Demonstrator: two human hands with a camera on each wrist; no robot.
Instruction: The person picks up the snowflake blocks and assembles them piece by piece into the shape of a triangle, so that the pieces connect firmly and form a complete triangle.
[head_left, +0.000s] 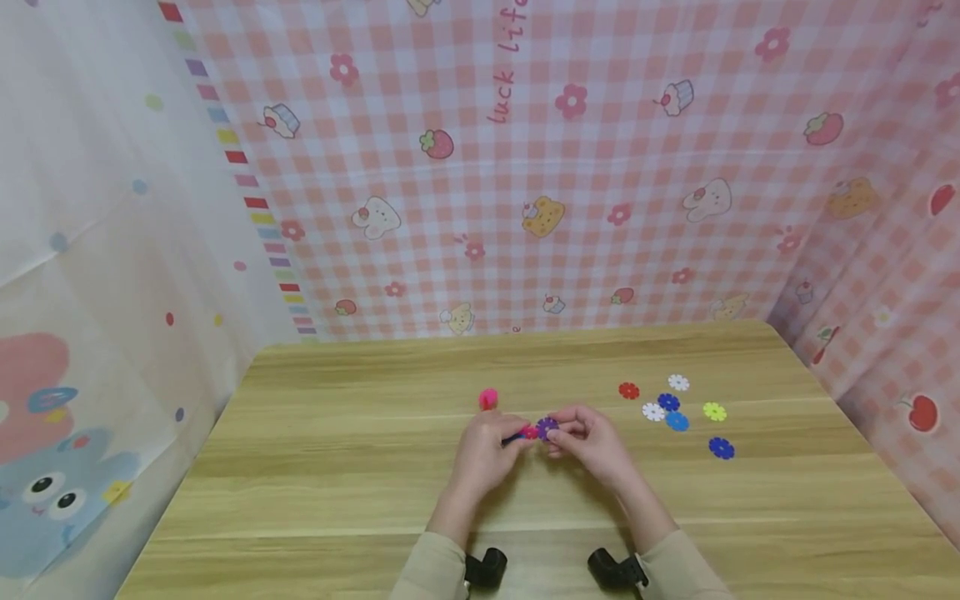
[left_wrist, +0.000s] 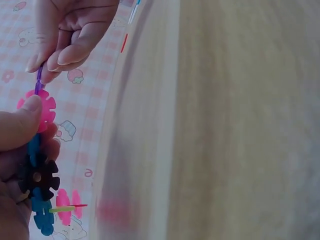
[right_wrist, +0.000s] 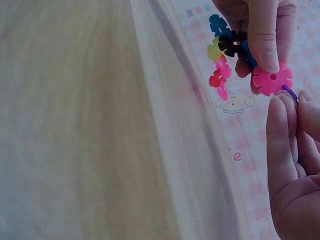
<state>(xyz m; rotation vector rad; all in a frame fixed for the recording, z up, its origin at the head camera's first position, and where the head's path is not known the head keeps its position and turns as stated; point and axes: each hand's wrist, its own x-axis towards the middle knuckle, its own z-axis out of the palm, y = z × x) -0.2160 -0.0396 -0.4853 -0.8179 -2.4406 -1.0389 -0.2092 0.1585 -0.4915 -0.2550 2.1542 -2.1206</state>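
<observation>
My left hand (head_left: 483, 450) grips a chain of notched plastic snowflake discs, its thumb on a pink disc (right_wrist: 273, 79) at the chain's end. Along the chain come blue discs, a black disc (left_wrist: 38, 177) and a side branch of yellow-green, pink and red discs (right_wrist: 218, 77). Facing it, my right hand (head_left: 592, 442) pinches a purple disc (head_left: 547, 429) between thumb and fingers. The purple disc meets the edge of the pink one, set crosswise to it in the right wrist view. Both hands are held over the wooden table.
Several loose discs lie on the wooden table (head_left: 337, 467) to the right: a red disc (head_left: 628, 391), white ones, blue ones including a dark blue disc (head_left: 722, 448), and a yellow-green disc (head_left: 715, 411). A pink checked curtain (head_left: 480, 183) hangs behind the table.
</observation>
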